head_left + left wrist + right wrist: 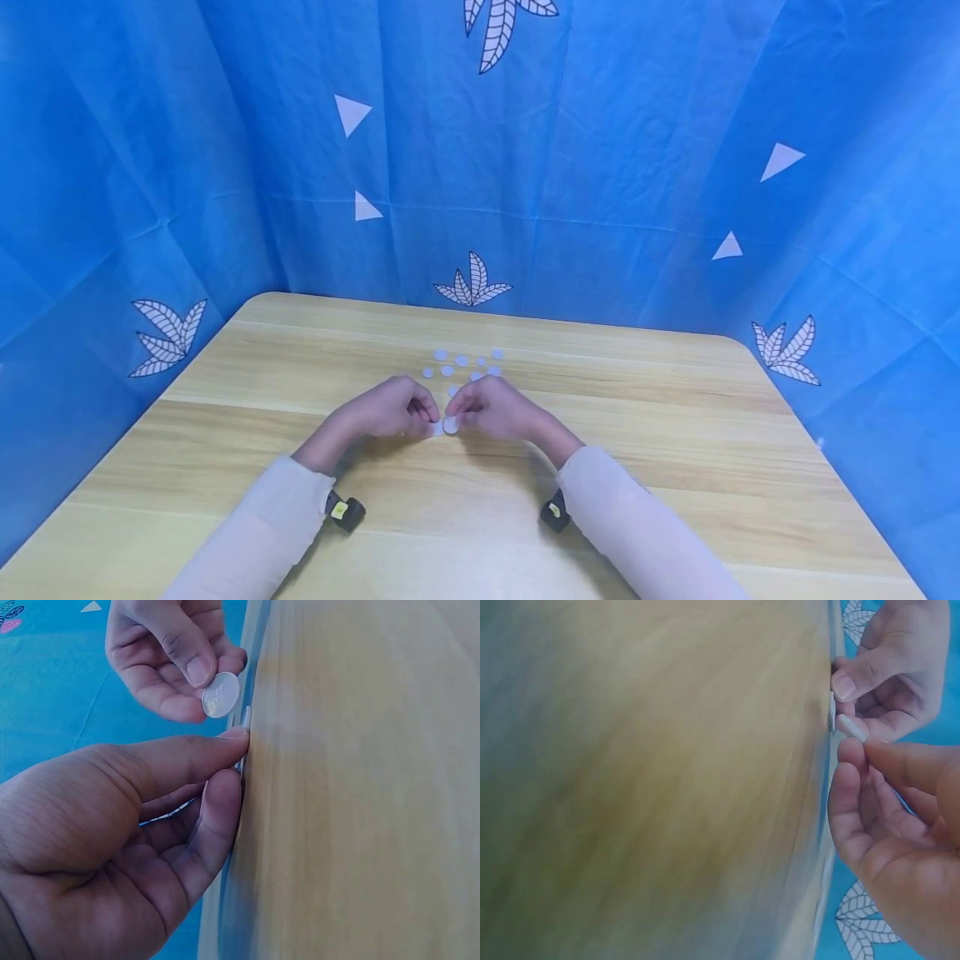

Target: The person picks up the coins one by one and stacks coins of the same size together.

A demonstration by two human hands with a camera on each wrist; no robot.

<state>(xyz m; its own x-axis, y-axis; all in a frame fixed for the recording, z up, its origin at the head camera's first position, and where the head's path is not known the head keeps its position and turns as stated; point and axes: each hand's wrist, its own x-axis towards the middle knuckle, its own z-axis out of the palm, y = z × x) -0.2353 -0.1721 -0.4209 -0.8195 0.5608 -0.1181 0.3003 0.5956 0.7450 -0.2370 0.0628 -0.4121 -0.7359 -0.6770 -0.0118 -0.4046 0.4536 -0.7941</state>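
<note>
Near the middle of the table, both hands are close together, each with a small silver coin. My right hand [498, 408] pinches a coin [221, 695] between thumb and fingertip, tilted so its embossed face shows in the left wrist view. Just below it, at the wooden surface, my left hand [386, 408] holds another coin [832, 712] by its edge with thumb and finger. That coin appears edge-on in both wrist views. Behind the hands lie several more coins [461, 361], spread flat in a loose group; the right hand partly covers the nearest ones.
The light wooden table [637, 417] has rounded far corners. A blue curtain [600, 125] with white leaf and triangle prints hangs around its back and sides. Dark wrist-worn devices [347, 512] sit under both light sleeves [258, 529].
</note>
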